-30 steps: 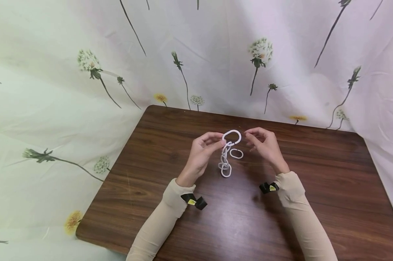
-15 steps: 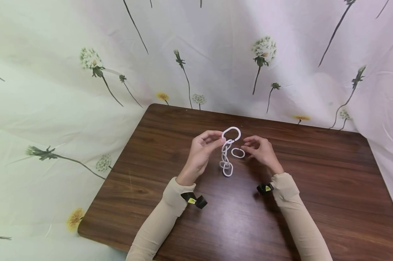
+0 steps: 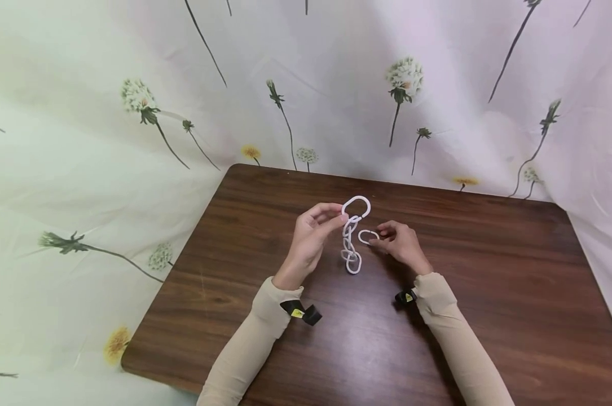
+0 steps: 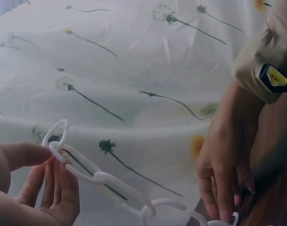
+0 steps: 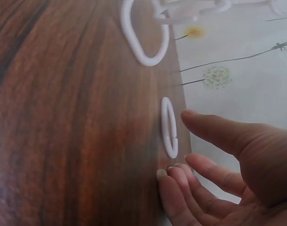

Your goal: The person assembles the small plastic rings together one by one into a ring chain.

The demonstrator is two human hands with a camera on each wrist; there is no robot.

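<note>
A chain of white plastic links (image 4: 100, 177) hangs from my left hand (image 3: 307, 239), which pinches it near the top link (image 3: 356, 197) between thumb and fingers. The bottom link (image 5: 149, 62) hangs low by the table surface; whether it touches cannot be told. A single loose white link (image 5: 164, 123) lies flat on the table to the right of the chain, with a small gap in its side. My right hand (image 3: 401, 245) is beside this loose link, thumb and fingers spread on either side of it. In the right wrist view the fingertips look apart from it.
The dark brown wooden table (image 3: 265, 197) extends around both hands. A pale curtain (image 3: 336, 101) printed with dandelions hangs behind the table and on its left side. Black wrist cameras (image 3: 406, 297) sit on both sleeves.
My right hand has come down and to the left, from beside the top link to the loose link. The left hand still holds the chain and has barely moved.
</note>
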